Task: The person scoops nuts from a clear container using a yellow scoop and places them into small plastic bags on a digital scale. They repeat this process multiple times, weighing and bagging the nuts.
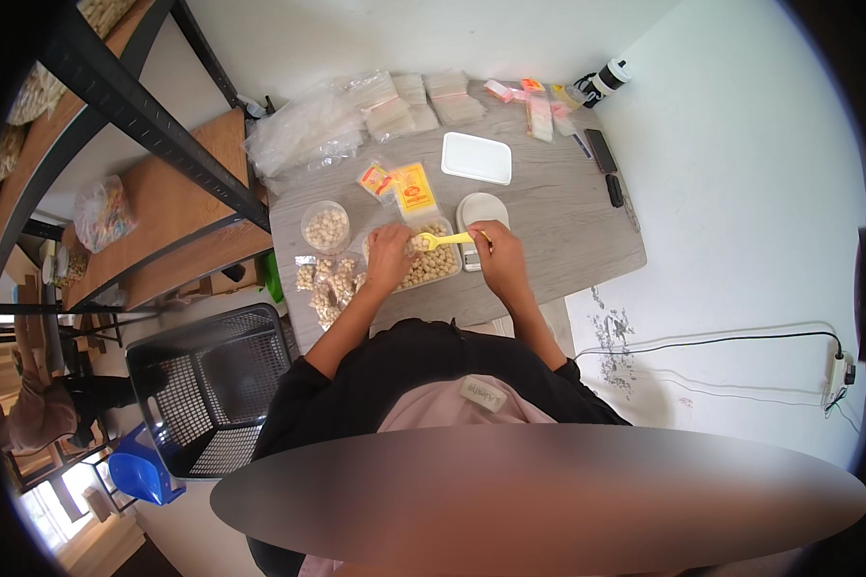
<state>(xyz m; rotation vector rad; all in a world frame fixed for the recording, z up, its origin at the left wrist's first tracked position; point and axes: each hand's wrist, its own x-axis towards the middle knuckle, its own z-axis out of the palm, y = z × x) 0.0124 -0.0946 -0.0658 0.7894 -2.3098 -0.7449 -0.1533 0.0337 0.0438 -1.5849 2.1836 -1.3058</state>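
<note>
In my right hand (499,254) is the handle of a yellow plastic spoon (447,239), whose bowl holds a few round, pale snack pieces. My left hand (391,254) is at the spoon's tip, with what looks like the mouth of a small clear bag between its fingers. Both are above a clear rectangular tub (459,263) of the same snack. A white kitchen scale (482,208) stands beside the tub, partly behind my right hand. Left of my left hand are a round tub (325,226) of paler pieces and several small filled bags (325,297).
Beyond the tub lie yellow-printed packs (415,189), a white lid (476,158) and stacks of clear bags (382,104). A phone (601,151) and a bottle (608,81) are at the right. A black plastic basket (213,389), shelving (180,173) and another person (40,415) are at the left.
</note>
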